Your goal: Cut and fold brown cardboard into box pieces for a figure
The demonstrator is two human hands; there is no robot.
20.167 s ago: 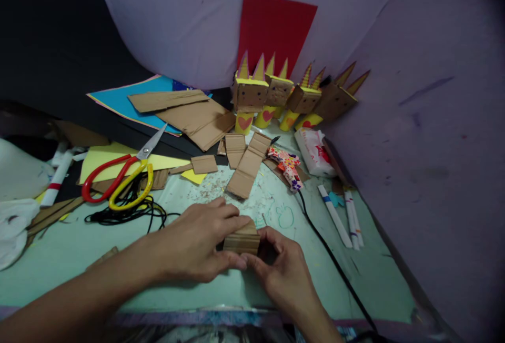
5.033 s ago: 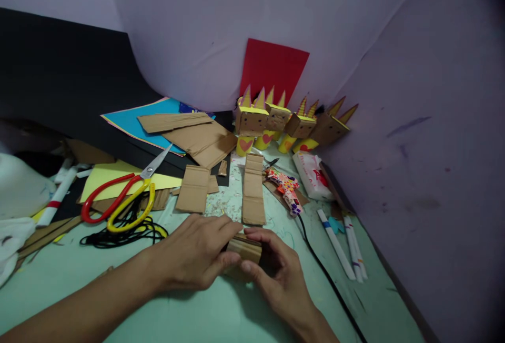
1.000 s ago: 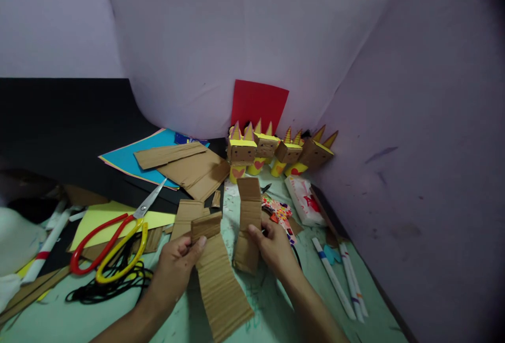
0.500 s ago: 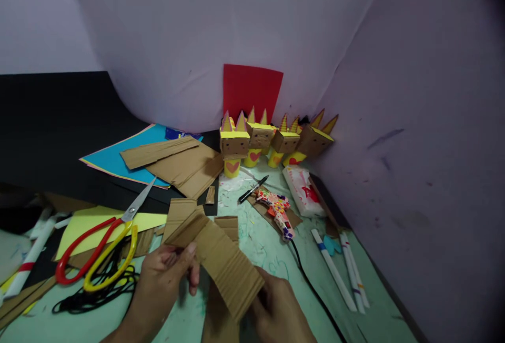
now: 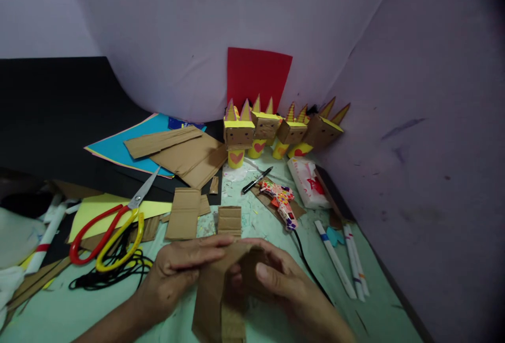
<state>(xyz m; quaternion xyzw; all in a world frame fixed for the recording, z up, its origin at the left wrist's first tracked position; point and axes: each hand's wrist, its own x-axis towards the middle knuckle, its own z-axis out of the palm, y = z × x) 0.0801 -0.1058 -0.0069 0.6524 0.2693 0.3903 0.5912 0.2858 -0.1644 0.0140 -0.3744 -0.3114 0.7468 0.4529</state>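
Observation:
A folded brown cardboard strip (image 5: 213,285) is at the front of the table, bent into an angled shape. My left hand (image 5: 169,274) presses along its left side, with the fingers laid over the upper fold. On the other side my right hand (image 5: 288,282) grips the strip between thumb and fingers. Some fingertips are hidden behind the cardboard. Just beyond my hands lie two flat cardboard pieces, a larger one (image 5: 183,214) to the left and a smaller one (image 5: 229,220) to the right.
Red-and-yellow scissors (image 5: 108,235) and black cord (image 5: 106,274) lie left. Cardboard sheets (image 5: 193,156) rest on blue paper (image 5: 102,145). Box-headed cardboard figures (image 5: 239,135) stand at the back. Right are a pen (image 5: 256,181), a patterned glue gun (image 5: 284,203), a tissue pack (image 5: 307,182) and markers (image 5: 335,259).
The cardboard strip has been turned and lowered, and it is now bent more sharply. My hands have come closer together around it. The camera view has shifted slightly.

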